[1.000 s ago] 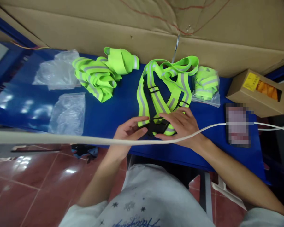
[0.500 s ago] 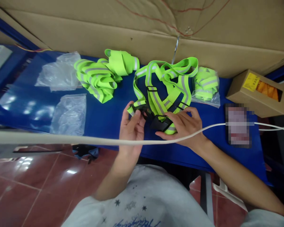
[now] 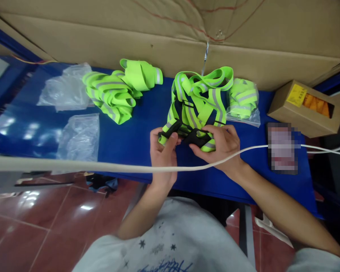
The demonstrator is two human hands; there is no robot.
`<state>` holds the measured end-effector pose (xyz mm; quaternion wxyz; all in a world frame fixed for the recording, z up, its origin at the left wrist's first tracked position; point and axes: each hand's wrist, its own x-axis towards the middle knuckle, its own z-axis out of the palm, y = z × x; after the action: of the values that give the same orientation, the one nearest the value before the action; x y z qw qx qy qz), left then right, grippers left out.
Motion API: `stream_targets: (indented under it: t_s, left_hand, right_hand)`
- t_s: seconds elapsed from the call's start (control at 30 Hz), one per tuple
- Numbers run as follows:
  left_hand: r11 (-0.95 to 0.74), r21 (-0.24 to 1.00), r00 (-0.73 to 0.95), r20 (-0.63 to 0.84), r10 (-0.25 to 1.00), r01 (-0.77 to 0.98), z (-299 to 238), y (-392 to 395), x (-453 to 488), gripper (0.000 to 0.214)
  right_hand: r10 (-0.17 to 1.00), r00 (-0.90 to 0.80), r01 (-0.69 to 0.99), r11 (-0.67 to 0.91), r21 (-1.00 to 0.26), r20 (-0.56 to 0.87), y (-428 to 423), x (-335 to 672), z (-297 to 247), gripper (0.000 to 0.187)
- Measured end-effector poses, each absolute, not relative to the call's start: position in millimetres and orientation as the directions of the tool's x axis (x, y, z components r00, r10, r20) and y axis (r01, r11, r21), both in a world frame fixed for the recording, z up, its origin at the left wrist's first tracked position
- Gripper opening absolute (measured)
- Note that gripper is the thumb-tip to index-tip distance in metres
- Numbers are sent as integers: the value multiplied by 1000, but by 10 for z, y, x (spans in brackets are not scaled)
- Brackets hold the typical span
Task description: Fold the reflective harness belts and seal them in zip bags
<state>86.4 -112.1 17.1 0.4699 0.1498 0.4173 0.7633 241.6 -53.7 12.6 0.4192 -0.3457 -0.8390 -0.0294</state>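
A neon-yellow reflective harness [image 3: 191, 113] with grey stripes and black sliders lies loosely looped on the blue table [image 3: 138, 151]. My left hand [image 3: 164, 151] pinches one half of its black side-release buckle [image 3: 170, 129] between thumb and fingers. The other buckle half [image 3: 197, 138] is in my right hand [image 3: 221, 141], whose fingers close round it from the right. The two halves are close together and point at each other; whether they touch I cannot tell.
Loose reflective straps [image 3: 113, 92] lie left, beside clear plastic bags [image 3: 78, 138]. To the right are a bagged strap roll [image 3: 243, 99], a blurred phone-like object [image 3: 282, 160] and a cardboard box [image 3: 308, 117]. A white cable [image 3: 124, 166] crosses in front of my wrists.
My left hand has moved toward the right one, bringing the buckle halves closer together and nearly into line. The harness's left loop has shifted right with it.
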Motion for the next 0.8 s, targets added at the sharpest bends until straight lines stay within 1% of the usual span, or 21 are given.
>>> stream_targets:
  t_s: [0.1, 0.23, 0.3, 0.4, 0.5, 0.6, 0.73, 0.8]
  left_hand:
    - [-209, 796, -513, -143, 847, -568, 140, -1131, 854, 48]
    - [-136, 859, -487, -142, 862, -493, 106, -1112, 843, 42]
    - [-81, 896, -471, -150, 869, -436, 95, -1111, 836, 41]
    - [-21, 929, -437, -153, 887, -369, 100, -1122, 811, 38]
    - [9, 935, -386, -155, 909, -354, 134, -1124, 750, 36]
    - [-9, 929, -384, -144, 912, -371, 174, -1111, 672, 38]
    - [-37, 960, -396, -79, 915, -278, 196, -1109, 647, 37]
    - [-32, 964, -392, -77, 917, -265, 194, -1119, 675, 35]
  right_hand:
    - [592, -380, 553, 761, -338, 711, -540, 2396, 71, 39]
    - [676, -319, 519, 711, -474, 664, -542, 2402, 29, 39]
    - [716, -297, 520, 676, -521, 632, -537, 2415, 26, 40]
    - [729, -291, 505, 667, -548, 619, -523, 2428, 36, 37]
    - [738, -288, 477, 663, -577, 610, -512, 2430, 56, 34]
    - [753, -293, 462, 651, -603, 589, -505, 2433, 73, 31]
    - [753, -316, 443, 655, -612, 577, -492, 2448, 69, 30]
    - [748, -334, 441, 662, -606, 574, -483, 2453, 57, 30]
